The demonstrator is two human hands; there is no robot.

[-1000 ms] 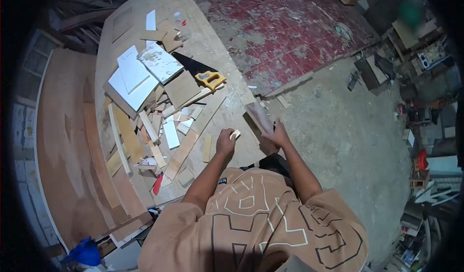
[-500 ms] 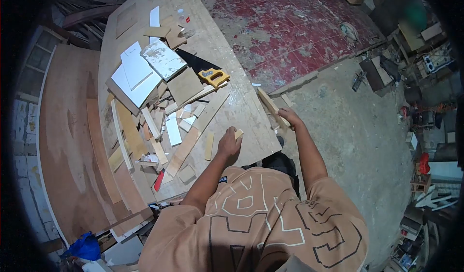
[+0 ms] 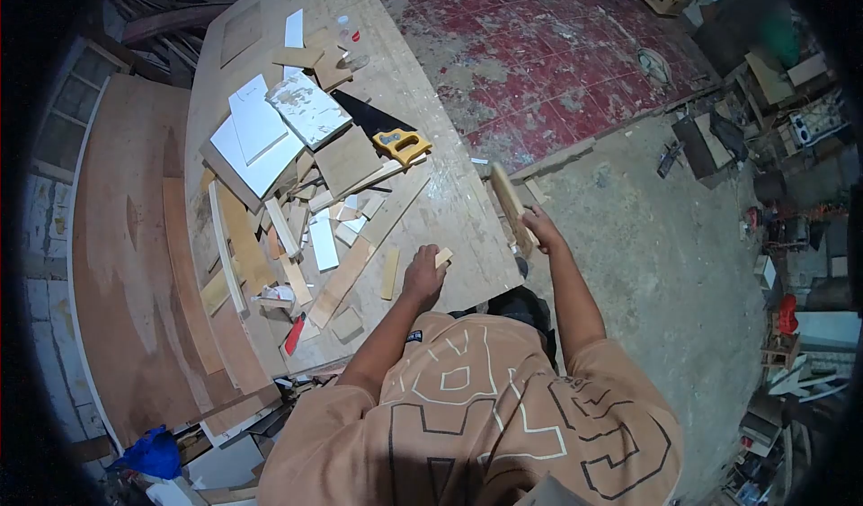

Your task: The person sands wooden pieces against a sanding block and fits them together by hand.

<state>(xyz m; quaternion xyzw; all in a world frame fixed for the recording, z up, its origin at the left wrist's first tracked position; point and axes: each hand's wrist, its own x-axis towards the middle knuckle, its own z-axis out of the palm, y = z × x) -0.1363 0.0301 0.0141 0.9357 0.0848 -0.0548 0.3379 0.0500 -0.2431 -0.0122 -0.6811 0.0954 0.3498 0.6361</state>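
My left hand [image 3: 425, 277] rests low over the workbench [image 3: 481, 268], its fingers closed on a small wood block [image 3: 444, 257] whose pale end sticks out to the right. Beyond the bench's right edge, my right hand [image 3: 542, 230] grips a wooden strip [image 3: 510, 202] near its lower end; the strip points up and away, slightly blurred. A narrow wood slat [image 3: 389, 273] lies flat just left of my left hand. Farther up the bench is a handsaw [image 3: 400, 146] with a yellow handle and dark blade.
Wood offcuts [image 3: 342, 281] and white panels [image 3: 261, 151] cover the bench's left part. A red-handled tool [image 3: 295, 335] lies near its front edge. Large plywood sheets [image 3: 126, 263] stand at the left. Concrete floor [image 3: 629, 263] is at the right, with clutter along the wall.
The wooden strip in my right hand has turned, showing more of its broad face, and shifted slightly right. My left hand stays almost in place with the block.
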